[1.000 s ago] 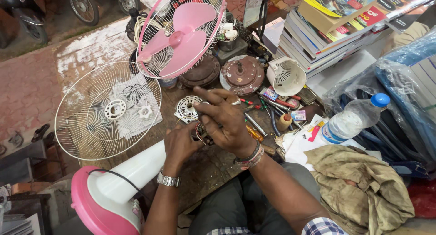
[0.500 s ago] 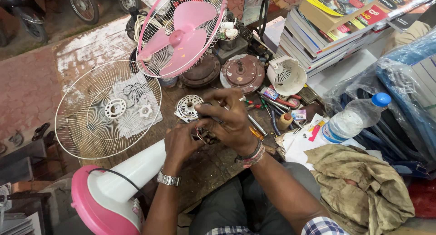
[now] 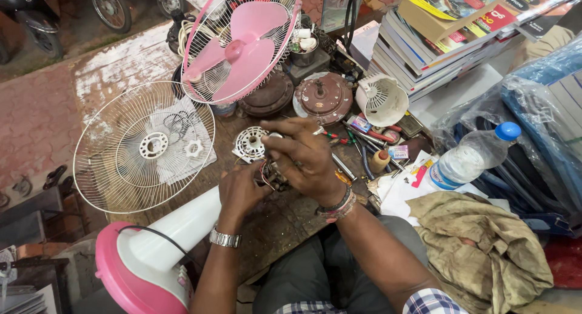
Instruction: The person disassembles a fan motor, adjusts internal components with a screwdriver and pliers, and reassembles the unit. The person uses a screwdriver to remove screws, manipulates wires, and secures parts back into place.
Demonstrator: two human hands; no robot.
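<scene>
We note the wooden workbench (image 3: 285, 223), with a white wire fan guard (image 3: 142, 147) at its left side. At centre, our right hand (image 3: 303, 159) and left hand (image 3: 239, 189) close their fingers around a small wired fan motor (image 3: 273, 175), held just above the bench, beside a white vented motor cover (image 3: 250, 143).

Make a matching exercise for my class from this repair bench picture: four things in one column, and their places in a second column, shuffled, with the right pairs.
Things
1. white wire fan guard
2. pink fan blade
3. plastic water bottle
4. wristwatch

Places
A. on the left hand's wrist
B. lying flat at the left of the bench
C. inside the upright pink guard at the back
D. lying at the right, above the crumpled cloth

Pairs: 1-B, 2-C, 3-D, 4-A
</scene>
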